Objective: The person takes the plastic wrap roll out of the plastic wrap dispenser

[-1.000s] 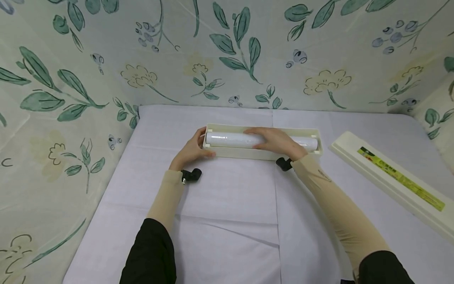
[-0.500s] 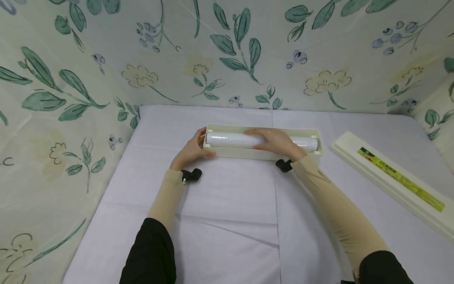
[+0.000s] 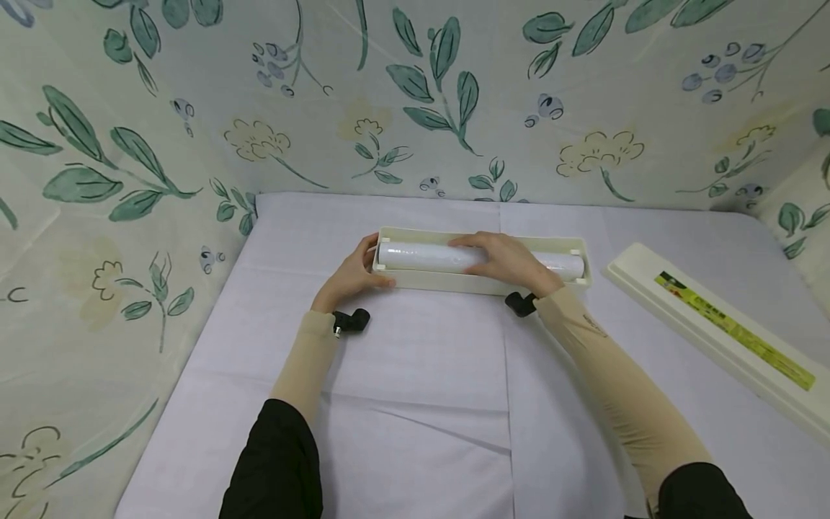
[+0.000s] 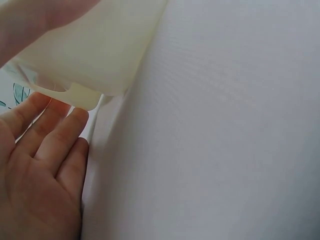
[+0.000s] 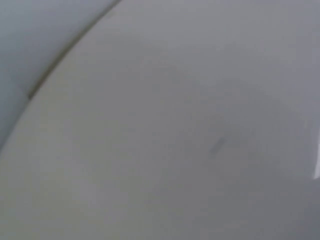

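Note:
A long cream plastic-wrap box lies uncovered across the table, with a shiny white roll of plastic wrap inside. At its left end, my left hand grips the box, thumb along the front wall and fingers at the end. The left wrist view shows those fingers touching the end of the box. My right hand reaches over the box and holds the roll near its middle, thumb on the near side. A blurred pale surface fills the right wrist view, hiding the right fingers there.
To the right, the box's long cream lid lies slantwise with a yellow-green label. White cloth covers the table. Floral fabric hangs behind it and along the left side.
Both hands keep their places on the box and roll. The whole head view has shifted very slightly.

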`<act>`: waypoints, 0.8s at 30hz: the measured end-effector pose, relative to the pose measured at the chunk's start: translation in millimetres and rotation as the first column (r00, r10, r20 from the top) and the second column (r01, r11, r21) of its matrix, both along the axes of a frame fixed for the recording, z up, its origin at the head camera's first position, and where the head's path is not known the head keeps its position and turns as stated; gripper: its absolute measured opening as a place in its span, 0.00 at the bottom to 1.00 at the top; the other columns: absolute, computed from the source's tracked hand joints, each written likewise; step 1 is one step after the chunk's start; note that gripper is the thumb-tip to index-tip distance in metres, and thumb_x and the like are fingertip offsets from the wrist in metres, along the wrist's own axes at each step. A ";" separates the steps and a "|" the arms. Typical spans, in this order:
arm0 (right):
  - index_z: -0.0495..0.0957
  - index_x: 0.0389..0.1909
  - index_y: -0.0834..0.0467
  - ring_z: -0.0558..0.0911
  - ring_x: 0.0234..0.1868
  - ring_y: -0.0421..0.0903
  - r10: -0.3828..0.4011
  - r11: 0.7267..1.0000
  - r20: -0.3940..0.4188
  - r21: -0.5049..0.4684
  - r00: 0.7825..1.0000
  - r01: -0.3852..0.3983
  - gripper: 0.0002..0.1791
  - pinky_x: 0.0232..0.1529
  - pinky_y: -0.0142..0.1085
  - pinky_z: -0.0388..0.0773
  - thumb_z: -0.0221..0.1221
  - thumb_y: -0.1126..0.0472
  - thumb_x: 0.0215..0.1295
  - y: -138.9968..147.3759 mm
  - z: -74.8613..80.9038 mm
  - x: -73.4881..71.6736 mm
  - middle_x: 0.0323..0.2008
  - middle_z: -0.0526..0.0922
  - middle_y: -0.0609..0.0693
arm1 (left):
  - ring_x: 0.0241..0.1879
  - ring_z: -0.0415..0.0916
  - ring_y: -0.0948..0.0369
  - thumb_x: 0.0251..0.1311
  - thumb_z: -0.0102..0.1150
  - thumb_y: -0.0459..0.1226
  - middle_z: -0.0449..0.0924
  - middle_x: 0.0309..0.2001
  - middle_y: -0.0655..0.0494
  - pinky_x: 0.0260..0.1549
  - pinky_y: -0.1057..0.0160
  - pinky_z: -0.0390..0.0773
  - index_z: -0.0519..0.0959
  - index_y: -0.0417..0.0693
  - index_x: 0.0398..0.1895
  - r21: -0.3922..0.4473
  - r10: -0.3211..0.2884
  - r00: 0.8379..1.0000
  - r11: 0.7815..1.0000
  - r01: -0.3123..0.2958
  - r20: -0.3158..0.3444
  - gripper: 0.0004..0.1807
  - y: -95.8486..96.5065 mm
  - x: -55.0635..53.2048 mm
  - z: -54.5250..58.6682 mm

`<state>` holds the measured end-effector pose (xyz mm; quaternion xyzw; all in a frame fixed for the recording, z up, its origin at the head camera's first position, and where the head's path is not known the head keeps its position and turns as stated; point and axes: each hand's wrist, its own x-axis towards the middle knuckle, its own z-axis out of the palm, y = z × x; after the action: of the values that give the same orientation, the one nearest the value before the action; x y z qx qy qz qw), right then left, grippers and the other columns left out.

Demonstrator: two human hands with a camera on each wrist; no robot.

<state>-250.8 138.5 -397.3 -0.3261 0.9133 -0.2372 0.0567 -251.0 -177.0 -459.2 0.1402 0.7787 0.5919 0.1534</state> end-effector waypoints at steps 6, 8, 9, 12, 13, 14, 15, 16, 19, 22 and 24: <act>0.72 0.63 0.53 0.70 0.62 0.56 0.018 1.000 -0.012 -0.008 1.000 -0.019 0.30 0.61 0.51 0.64 0.67 0.56 0.59 -1.2 4.4 0.8 0.60 0.74 0.57 | 0.65 0.60 0.54 0.44 0.74 0.31 0.57 0.70 0.47 0.63 0.52 0.59 0.47 0.51 0.75 0.004 0.002 1.000 1.000 -0.002 0.003 0.57 0.8 0.9 2.0; 0.72 0.64 0.52 0.70 0.62 0.56 0.019 1.000 -0.009 -0.007 1.000 -0.019 0.30 0.61 0.52 0.64 0.67 0.55 0.59 -1.4 5.3 1.1 0.60 0.74 0.57 | 0.66 0.60 0.53 0.44 0.74 0.32 0.57 0.70 0.47 0.64 0.52 0.59 0.47 0.51 0.75 0.007 0.001 1.000 1.000 -0.001 0.005 0.57 0.6 1.0 1.6; 0.72 0.64 0.52 0.71 0.61 0.56 0.018 1.000 -0.005 -0.006 1.000 -0.018 0.31 0.60 0.52 0.64 0.66 0.55 0.59 -1.4 5.7 1.4 0.60 0.74 0.57 | 0.66 0.60 0.53 0.44 0.74 0.32 0.57 0.70 0.47 0.64 0.52 0.58 0.47 0.51 0.75 0.009 0.001 1.000 1.000 -0.001 0.006 0.57 0.5 0.9 1.3; 0.71 0.65 0.51 0.71 0.61 0.57 0.015 1.000 0.006 -0.009 1.000 -0.015 0.31 0.60 0.53 0.65 0.66 0.54 0.59 -0.9 6.7 2.4 0.60 0.74 0.58 | 0.66 0.60 0.53 0.44 0.74 0.32 0.57 0.70 0.47 0.64 0.52 0.58 0.46 0.51 0.75 0.011 -0.001 1.000 1.000 0.001 0.006 0.57 -0.1 0.4 -0.1; 0.71 0.65 0.51 0.71 0.61 0.56 0.012 1.000 0.012 -0.011 1.000 -0.012 0.31 0.60 0.53 0.64 0.66 0.54 0.59 -0.8 6.5 2.5 0.60 0.74 0.58 | 0.66 0.60 0.54 0.44 0.74 0.32 0.57 0.70 0.48 0.64 0.51 0.58 0.47 0.51 0.75 0.010 -0.001 1.000 1.000 0.001 0.005 0.57 -0.2 0.3 -0.6; 0.71 0.65 0.50 0.70 0.62 0.56 0.008 1.000 0.018 -0.014 1.000 -0.008 0.31 0.60 0.53 0.64 0.66 0.54 0.60 -0.6 6.3 2.7 0.61 0.73 0.57 | 0.66 0.60 0.54 0.44 0.74 0.32 0.57 0.70 0.48 0.64 0.51 0.58 0.47 0.51 0.75 0.012 -0.001 1.000 1.000 0.001 0.004 0.57 -0.3 0.2 -1.1; 0.71 0.65 0.50 0.71 0.61 0.55 0.003 1.000 0.025 -0.019 1.000 -0.002 0.31 0.60 0.52 0.65 0.66 0.54 0.60 -0.5 6.4 3.1 0.61 0.73 0.57 | 0.66 0.60 0.54 0.44 0.74 0.32 0.58 0.70 0.48 0.64 0.51 0.58 0.47 0.51 0.75 0.012 -0.001 1.000 1.000 0.001 0.003 0.57 -0.3 0.2 -1.2; 0.71 0.65 0.49 0.72 0.59 0.54 -0.001 1.000 0.030 -0.022 1.000 0.001 0.32 0.59 0.52 0.65 0.66 0.54 0.60 -0.4 6.5 3.3 0.62 0.73 0.56 | 0.66 0.60 0.54 0.44 0.74 0.32 0.58 0.70 0.48 0.63 0.51 0.58 0.47 0.51 0.75 0.011 -0.003 1.000 1.000 0.003 0.001 0.57 -0.4 0.2 -1.6; 0.70 0.66 0.47 0.74 0.54 0.50 -0.015 0.999 0.039 -0.029 0.999 0.016 0.32 0.58 0.51 0.67 0.66 0.54 0.59 -0.9 7.2 3.6 0.62 0.72 0.53 | 0.65 0.60 0.55 0.43 0.75 0.32 0.58 0.70 0.49 0.63 0.51 0.58 0.48 0.52 0.74 0.007 0.004 1.000 1.000 -0.004 0.001 0.57 -0.4 0.1 -2.2; 0.70 0.66 0.47 0.74 0.55 0.50 -0.017 0.999 0.032 -0.026 0.999 0.018 0.32 0.58 0.51 0.67 0.66 0.54 0.59 -1.4 9.6 4.3 0.62 0.72 0.53 | 0.65 0.61 0.56 0.43 0.75 0.33 0.58 0.70 0.50 0.63 0.51 0.58 0.48 0.53 0.74 -0.002 0.009 1.000 1.000 -0.009 0.002 0.57 -0.5 0.4 -1.7; 0.70 0.66 0.47 0.73 0.59 0.52 -0.010 1.000 0.016 -0.016 1.000 0.011 0.32 0.59 0.51 0.66 0.66 0.54 0.59 -1.9 11.6 4.7 0.62 0.73 0.54 | 0.65 0.61 0.56 0.43 0.75 0.33 0.58 0.70 0.51 0.63 0.51 0.59 0.48 0.54 0.74 -0.004 0.012 1.000 1.000 -0.011 0.005 0.57 -0.5 0.6 -1.1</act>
<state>-246.2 136.7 -385.7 -0.3198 0.9126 -0.2475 0.0601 -250.4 -177.5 -460.3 0.1339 0.7803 0.5917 0.1523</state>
